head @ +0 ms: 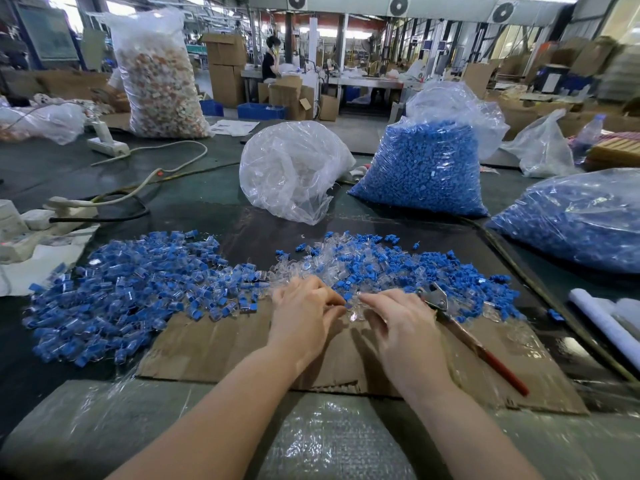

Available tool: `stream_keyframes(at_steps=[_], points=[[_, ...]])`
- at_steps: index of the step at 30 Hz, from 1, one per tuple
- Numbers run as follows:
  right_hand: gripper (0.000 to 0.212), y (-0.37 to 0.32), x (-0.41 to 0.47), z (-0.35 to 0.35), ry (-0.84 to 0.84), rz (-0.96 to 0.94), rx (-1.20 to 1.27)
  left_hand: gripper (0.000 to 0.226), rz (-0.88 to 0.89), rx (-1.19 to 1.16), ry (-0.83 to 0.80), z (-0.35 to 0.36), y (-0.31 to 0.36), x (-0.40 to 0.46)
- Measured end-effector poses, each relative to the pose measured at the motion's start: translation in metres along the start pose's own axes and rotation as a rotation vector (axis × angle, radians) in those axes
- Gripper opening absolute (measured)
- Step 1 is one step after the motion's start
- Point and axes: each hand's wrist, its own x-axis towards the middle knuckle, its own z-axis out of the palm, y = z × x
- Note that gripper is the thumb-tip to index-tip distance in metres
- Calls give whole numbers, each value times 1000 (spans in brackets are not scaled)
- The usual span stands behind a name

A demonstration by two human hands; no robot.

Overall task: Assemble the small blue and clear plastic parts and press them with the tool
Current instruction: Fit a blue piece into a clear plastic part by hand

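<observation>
My left hand [304,313] and my right hand [401,327] meet over a cardboard sheet [214,348], fingertips together. Between them I pinch a small blue plug and a clear plastic part [351,311]; which hand holds which piece I cannot tell. A mixed heap of loose blue plugs and clear parts [398,268] lies just beyond my fingers. To the left spreads a pile of assembled blue-and-clear pieces [131,292]. The pressing tool [460,327], pliers with red handles, lies on the cardboard right of my right hand, untouched.
Behind the heaps stand a crumpled clear bag [294,168], a full bag of blue plugs [426,168] and another bag of blue parts [575,220] at the right. Power strips and cables [69,206] lie at the left. A rolled white sheet [606,323] sits far right.
</observation>
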Motion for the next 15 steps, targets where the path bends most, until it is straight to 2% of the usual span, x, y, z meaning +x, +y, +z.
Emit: stream_keyframes(at_steps=[9,13,15], points=[[11,6,5,14,40,95,188,17,-61,-284,-59,11,13,-4],[4,10,0,19,112,123,200,17,-60,-318,-26,14,14,-5],[5,13,-2,21,169,166,197,24,-39,-244,-6,17,14,-4]])
